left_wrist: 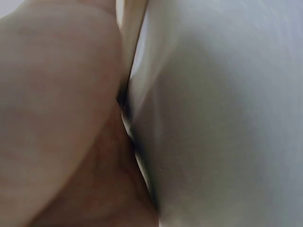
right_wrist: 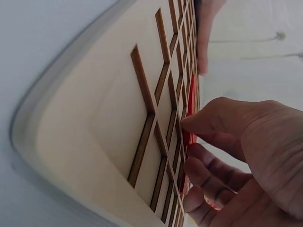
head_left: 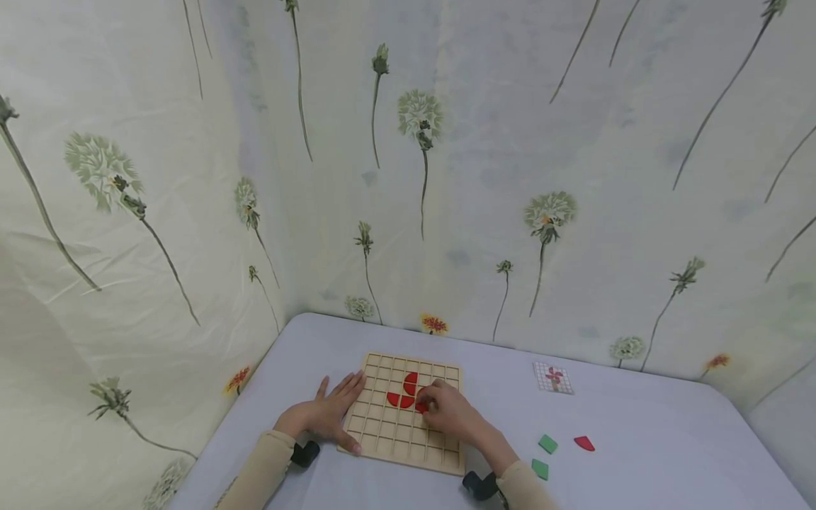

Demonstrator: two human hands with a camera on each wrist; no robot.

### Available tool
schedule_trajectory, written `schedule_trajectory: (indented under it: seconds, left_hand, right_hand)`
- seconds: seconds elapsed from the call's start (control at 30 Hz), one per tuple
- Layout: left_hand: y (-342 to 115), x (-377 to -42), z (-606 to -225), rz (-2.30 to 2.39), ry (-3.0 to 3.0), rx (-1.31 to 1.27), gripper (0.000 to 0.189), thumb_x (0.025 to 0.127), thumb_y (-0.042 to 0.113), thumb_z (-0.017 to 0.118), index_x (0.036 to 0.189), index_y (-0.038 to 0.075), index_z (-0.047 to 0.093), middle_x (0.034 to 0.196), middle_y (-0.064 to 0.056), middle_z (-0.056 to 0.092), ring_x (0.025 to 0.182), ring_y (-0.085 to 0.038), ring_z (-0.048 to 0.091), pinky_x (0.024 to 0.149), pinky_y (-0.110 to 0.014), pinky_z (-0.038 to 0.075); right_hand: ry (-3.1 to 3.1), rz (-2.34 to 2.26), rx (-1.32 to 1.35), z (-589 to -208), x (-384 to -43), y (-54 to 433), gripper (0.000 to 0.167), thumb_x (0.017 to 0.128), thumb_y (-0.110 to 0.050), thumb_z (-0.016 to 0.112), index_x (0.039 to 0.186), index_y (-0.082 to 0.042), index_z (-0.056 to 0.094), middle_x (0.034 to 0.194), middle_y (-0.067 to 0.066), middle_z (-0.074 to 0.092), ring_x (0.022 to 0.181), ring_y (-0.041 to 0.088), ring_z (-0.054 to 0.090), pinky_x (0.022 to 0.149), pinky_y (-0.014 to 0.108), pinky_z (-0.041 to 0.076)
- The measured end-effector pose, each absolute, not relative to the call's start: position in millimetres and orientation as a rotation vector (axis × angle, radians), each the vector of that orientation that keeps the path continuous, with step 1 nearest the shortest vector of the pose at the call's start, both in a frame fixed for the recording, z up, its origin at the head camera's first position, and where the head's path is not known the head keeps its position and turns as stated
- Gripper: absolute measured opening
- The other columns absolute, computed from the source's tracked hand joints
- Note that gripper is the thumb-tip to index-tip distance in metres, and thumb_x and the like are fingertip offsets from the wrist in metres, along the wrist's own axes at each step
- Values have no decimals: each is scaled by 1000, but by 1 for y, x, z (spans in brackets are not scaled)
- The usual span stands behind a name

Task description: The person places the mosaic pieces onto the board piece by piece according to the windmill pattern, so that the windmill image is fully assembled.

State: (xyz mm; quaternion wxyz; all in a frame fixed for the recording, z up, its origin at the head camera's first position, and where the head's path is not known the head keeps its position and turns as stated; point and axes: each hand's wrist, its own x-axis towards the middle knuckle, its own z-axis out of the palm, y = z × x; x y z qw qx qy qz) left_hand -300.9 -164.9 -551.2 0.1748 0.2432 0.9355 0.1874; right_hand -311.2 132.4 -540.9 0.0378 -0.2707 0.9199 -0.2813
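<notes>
While the left hand (head_left: 333,411) rests on the left edge of a square, pale wooden grid board (head_left: 381,429) with its fingers straight and spread, the right hand (head_left: 451,412) pinches a flat red piece (head_left: 420,406) between thumb and curled fingers, slightly right of the board's middle. Just beside this piece, other red pieces with rounded edges (head_left: 406,401) lie in the squares. The board lies on a counter with white covering (head_left: 650,432). To its right, well apart, are a small printed card with a red flower pattern (head_left: 542,380), two flat green pieces (head_left: 548,444) and one red, fan-shaped piece (head_left: 584,443). Behind, a pale curtain with dandelion print (head_left: 472,177) hangs.
</notes>
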Motion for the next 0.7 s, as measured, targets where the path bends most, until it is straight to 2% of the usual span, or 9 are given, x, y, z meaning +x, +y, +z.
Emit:
schedule_trajectory:
  seconds: [0.27, 0.53, 0.7]
  left_hand:
    - [-165, -301, -550, 510, 2665, 681, 134, 63, 68, 77, 156, 11, -1, 164, -6, -6, 151, -27, -6, 115, -62, -11]
    - [-164, -299, -548, 528, 2652, 689, 134, 63, 68, 77, 156, 10, -1, 164, -7, -6, 151, -29, -6, 114, -63, -12]
    - [-165, -300, -548, 531, 2656, 693, 134, 64, 67, 77, 156, 10, -1, 164, -7, -6, 151, -28, -6, 114, -62, -12]
  right_hand:
    - [2787, -867, -897, -540, -317, 132, 26, 82, 0, 63, 104, -11, 71, 95, -3, 60, 78, 9, 48, 64, 21, 44]
    - [2836, -865, -876, -543, -317, 129, 17, 88, -14, 70, 103, -9, 71, 93, -3, 60, 78, 7, 51, 65, 22, 47]
    - [2851, -880, -818, -543, -315, 128, 18, 87, -11, 68, 105, -7, 70, 94, 0, 60, 77, 9, 49, 64, 22, 46]
